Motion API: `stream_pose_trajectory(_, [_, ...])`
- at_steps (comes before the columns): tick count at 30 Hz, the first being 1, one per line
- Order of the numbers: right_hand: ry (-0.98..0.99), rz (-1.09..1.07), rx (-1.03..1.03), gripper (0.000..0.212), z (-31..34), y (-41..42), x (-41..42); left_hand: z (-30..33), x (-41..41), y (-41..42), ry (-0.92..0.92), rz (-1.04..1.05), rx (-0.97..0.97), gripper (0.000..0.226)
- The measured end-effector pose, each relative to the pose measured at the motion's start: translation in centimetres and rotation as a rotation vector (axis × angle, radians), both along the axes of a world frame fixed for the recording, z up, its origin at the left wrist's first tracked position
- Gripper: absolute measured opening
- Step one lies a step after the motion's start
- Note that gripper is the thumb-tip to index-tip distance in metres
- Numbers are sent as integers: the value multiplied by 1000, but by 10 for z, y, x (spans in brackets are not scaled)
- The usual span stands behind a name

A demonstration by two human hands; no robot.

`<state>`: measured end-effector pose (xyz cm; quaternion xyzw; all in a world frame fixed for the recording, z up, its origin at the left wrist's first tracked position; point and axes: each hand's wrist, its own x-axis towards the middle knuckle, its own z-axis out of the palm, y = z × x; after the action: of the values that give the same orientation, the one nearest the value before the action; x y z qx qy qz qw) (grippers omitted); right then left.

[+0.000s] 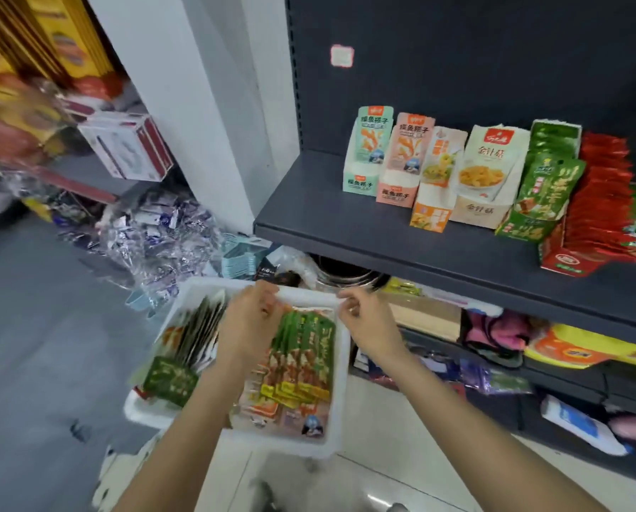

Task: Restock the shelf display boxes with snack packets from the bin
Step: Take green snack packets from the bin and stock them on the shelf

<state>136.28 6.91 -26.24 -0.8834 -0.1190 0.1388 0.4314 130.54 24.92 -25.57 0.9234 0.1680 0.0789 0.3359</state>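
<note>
Beside the dark shelf (456, 249), your left hand (250, 319) grasps packets (305, 349) in the white bin (340, 382); your right hand (364, 319) hovers, fingers loosely curled, holding nothing.

- bin (340, 382) on the floor, below and left of the shelf (401, 238);
- display boxes (468, 179) in a row on the shelf;
- snack packets (301, 364) in the bin, under both hands

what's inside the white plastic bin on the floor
The white plastic bin holds flat snack packets: a fanned green-and-orange stack on the right, darker green packets on the left. The left hand covers the middle, and whatever lies beneath the packets is hidden.
</note>
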Motion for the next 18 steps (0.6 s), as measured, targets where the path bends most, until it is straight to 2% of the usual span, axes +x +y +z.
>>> stream_pose_trajectory(4, [88, 6, -39, 25, -29, 72, -32, -21, -32, 82, 77, -6, 148, 25])
stream_pose_trajectory(9, [133, 11, -178, 44, -61, 130, -62, -37, -63, 150, 257, -115, 232, 47])
stream_pose_trajectory(13, [217, 25, -260, 58, -75, 145, -80, -47, -84, 170, 348, -158, 138, 59])
stream_pose_trajectory(18, [215, 27, -267, 65, -83, 148, -91, -61, -105, 178, 309, -27, 59, 55])
